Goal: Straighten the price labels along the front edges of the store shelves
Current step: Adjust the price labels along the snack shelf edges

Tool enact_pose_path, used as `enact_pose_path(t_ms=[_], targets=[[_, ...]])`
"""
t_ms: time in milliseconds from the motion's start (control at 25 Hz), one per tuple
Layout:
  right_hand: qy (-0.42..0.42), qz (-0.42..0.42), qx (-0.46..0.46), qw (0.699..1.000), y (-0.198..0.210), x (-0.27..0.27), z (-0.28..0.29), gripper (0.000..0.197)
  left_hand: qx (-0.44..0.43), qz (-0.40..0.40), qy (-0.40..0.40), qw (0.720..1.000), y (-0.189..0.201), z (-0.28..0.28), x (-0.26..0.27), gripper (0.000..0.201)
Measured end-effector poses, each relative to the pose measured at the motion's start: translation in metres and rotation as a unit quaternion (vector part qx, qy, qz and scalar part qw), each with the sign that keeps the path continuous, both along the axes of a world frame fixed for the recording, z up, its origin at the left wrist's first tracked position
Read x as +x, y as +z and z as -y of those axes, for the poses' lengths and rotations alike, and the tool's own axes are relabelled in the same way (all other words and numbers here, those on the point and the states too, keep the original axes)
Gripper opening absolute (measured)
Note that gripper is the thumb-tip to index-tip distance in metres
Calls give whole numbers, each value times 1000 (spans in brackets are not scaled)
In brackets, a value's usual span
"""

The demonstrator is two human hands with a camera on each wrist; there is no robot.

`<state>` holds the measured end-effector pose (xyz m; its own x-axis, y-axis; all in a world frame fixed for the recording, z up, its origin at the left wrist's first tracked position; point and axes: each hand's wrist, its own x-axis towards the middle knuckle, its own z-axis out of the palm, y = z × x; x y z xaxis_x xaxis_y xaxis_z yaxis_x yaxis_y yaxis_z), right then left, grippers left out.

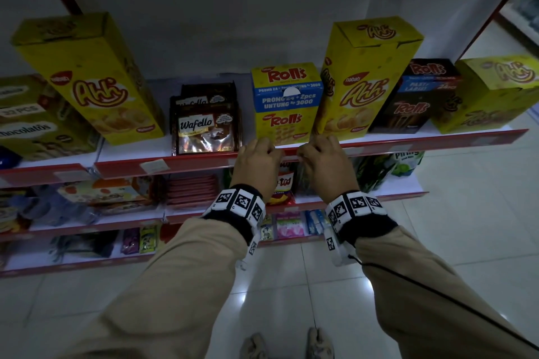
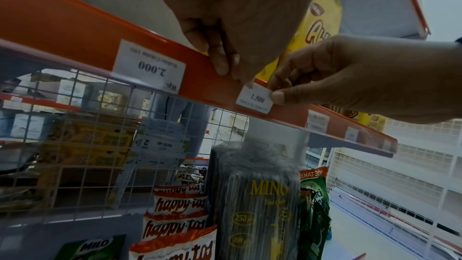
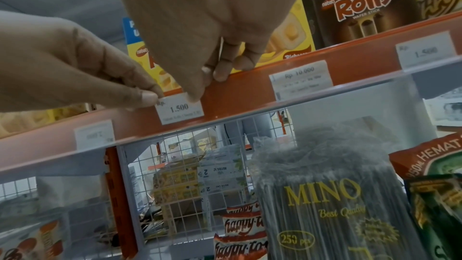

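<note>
Head view: your left hand and right hand sit knuckles-up, close together, on the red front rail of the top shelf, and they hide the label you work on. Both wrist views show it: a small white price label marked 1.500, in the rail's clear strip, below the yellow Rolls box. Right wrist view: your left fingers pinch the label's upper left corner; your right thumb tip covers its top edge near the right corner, the other right fingers curl against the rail above. Left wrist view: your right thumb and forefinger pinch the label's corner from the far side. Neighbouring labels: a 2.000 label to the left, a 10.000 label to the right. On the shelf above stand the tall Ahh box, the Wafello packs, the dark Rolls box. Below the rail, a wire mesh divider, a MINO bag of thin dark sticks, Happy Tos packs.
</note>
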<state>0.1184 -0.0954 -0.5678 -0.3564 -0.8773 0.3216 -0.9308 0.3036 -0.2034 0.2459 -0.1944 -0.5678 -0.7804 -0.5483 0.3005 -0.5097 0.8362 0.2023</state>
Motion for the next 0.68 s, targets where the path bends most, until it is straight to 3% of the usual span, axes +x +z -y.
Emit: enact_pose_path(t_ms=[200,400,680], targets=[[-8,-15,4,1000,-1,3,-1,10,-3,76,-5,997,3,1,1,22],[-25,-1,44,999,-4,2,-1,15,4,35,-7,999,-3,3,5,20],[-17,26,30,999,-3,0,-5,16,15,25,4,1000,-2,3,3,21]])
